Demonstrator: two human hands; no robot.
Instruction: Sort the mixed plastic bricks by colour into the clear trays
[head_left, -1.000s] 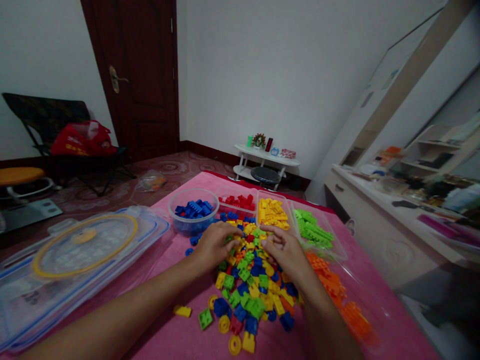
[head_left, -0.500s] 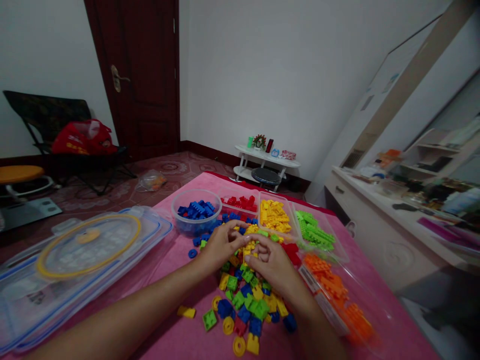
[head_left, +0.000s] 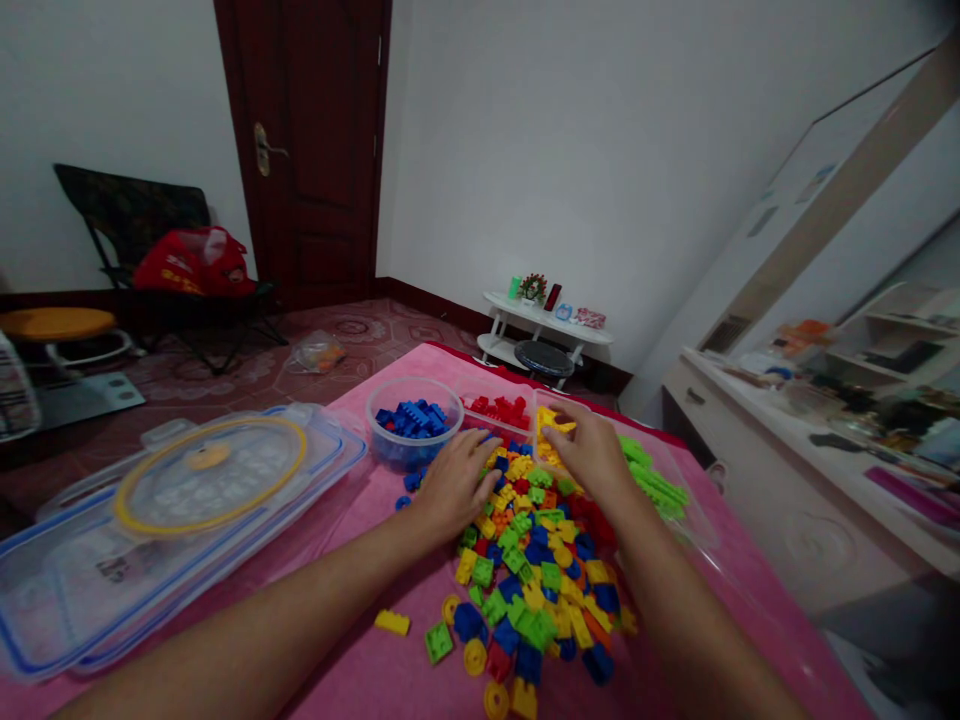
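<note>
A heap of mixed plastic bricks [head_left: 532, 570] in yellow, green, blue and red lies on the pink cloth [head_left: 360, 660]. My left hand [head_left: 454, 482] rests flat on the heap's far left edge, fingers stretched out, beside the round tub of blue bricks [head_left: 415, 432]. My right hand [head_left: 589, 450] reaches over the clear tray of yellow bricks [head_left: 551, 420], fingertips pinched together at its contents; what they hold is too small to name. A tray of red bricks [head_left: 499, 410] stands between the blue tub and the yellow tray. Green bricks [head_left: 652, 480] lie in a tray right of my right hand.
A big clear lid with a yellow ring [head_left: 187, 490] lies at the left of the table. Stray yellow and green bricks [head_left: 420, 630] sit near the front. Beyond are a dark door [head_left: 315, 150], a folding chair with a red bag [head_left: 187, 265], a small white table [head_left: 551, 320] and a white dresser [head_left: 810, 470].
My right hand has moved from the middle of the heap forward to the yellow tray. My left hand has flattened on the heap's edge. The view has shifted left.
</note>
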